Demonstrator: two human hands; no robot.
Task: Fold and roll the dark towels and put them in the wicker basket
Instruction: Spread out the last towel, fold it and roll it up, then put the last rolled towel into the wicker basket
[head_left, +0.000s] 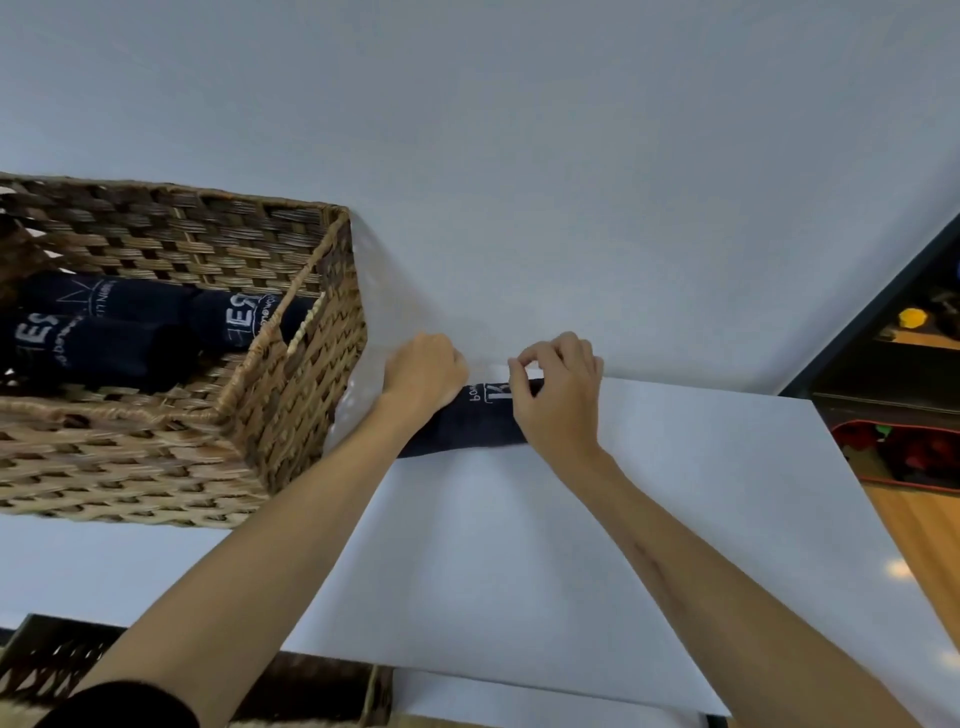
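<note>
Rolling step's basically finished: left hand (426, 371) and right hand (558, 387) both clamp the dark towel (470, 423) roll on the table (675, 519), just right of the basket (291, 395). Next, lift it left into there beside the rolled towels (119, 332).

Rolled dark towel (470, 423) beside wicker basket (291, 395) holding three rolls (104, 348).

A white table (597, 545) is stretching out beneath and toward the viewer from the grip. A pale wall (519, 130) is rising just beyond the grip. Far right of it, a wooden floor (924, 545) is showing, with red-edged clutter (904, 452) and a yellow object (912, 317) lying there, too blurred to identify.
</note>
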